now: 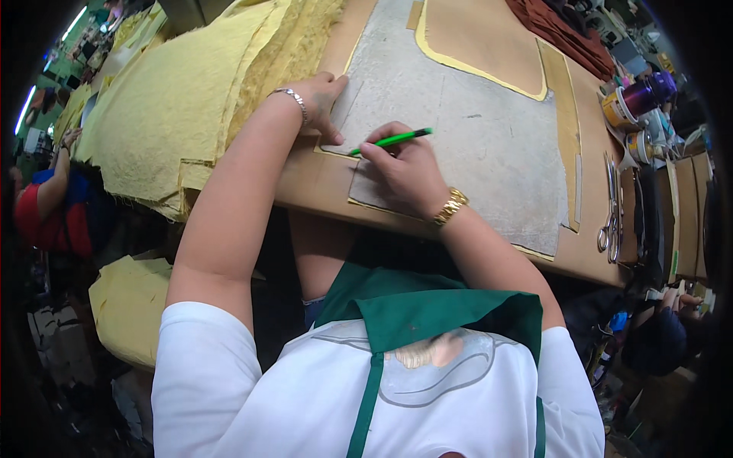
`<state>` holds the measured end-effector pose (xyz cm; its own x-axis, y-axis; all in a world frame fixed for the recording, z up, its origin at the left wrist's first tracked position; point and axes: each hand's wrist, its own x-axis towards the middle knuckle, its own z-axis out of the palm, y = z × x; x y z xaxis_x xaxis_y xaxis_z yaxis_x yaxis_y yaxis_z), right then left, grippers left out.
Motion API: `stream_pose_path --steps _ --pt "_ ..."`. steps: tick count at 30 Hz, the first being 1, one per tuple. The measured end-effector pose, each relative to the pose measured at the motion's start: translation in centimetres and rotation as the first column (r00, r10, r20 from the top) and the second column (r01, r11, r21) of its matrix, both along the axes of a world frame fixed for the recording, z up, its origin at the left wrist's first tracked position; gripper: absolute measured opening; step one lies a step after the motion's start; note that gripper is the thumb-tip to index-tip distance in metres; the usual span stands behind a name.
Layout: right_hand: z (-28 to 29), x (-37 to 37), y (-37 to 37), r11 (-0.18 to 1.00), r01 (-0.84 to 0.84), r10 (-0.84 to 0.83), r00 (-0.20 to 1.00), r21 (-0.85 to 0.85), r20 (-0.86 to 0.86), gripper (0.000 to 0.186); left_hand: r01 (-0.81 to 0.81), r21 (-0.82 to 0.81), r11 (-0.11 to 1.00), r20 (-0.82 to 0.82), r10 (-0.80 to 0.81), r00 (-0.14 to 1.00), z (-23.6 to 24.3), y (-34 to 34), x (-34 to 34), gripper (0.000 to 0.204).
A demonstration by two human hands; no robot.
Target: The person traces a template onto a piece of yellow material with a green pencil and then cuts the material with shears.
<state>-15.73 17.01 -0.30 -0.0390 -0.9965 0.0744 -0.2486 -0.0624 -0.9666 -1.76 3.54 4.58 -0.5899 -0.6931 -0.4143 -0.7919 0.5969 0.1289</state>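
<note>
My right hand (408, 172) grips a slim green pen (397, 140) with a dark end. Its tip meets the edge of a large grey flat pattern piece (489, 145) near the front of the table. Flat on the left part of that piece lies my left hand (321, 103), fingers and thumb apart, the thumb close to the pen tip. Along parts of the grey piece's edge a thin yellow border shows. The tan tabletop (305, 177) is visible beneath and around it.
Left of my arm lies a stack of pale yellow hides (168, 107). Scissors (611, 206) rest at the right edge, below a purple container (649, 93) and tubs. Reddish-brown material (561, 30) lies at the far right. Another person (57, 202) is at the left.
</note>
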Motion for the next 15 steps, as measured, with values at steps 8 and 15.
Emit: stream_pose_path --steps 8,15 --pt "-1.2 3.9 -1.6 0.996 0.070 -0.067 0.996 -0.046 0.066 0.017 0.002 -0.028 1.000 0.051 0.000 0.999 0.0 0.1 -0.1 0.103" --pt "-0.8 2.2 -0.5 0.993 0.064 -0.069 0.997 -0.098 -0.040 0.010 -0.019 -0.030 0.999 -0.003 0.019 1.000 0.1 0.4 0.3 0.098"
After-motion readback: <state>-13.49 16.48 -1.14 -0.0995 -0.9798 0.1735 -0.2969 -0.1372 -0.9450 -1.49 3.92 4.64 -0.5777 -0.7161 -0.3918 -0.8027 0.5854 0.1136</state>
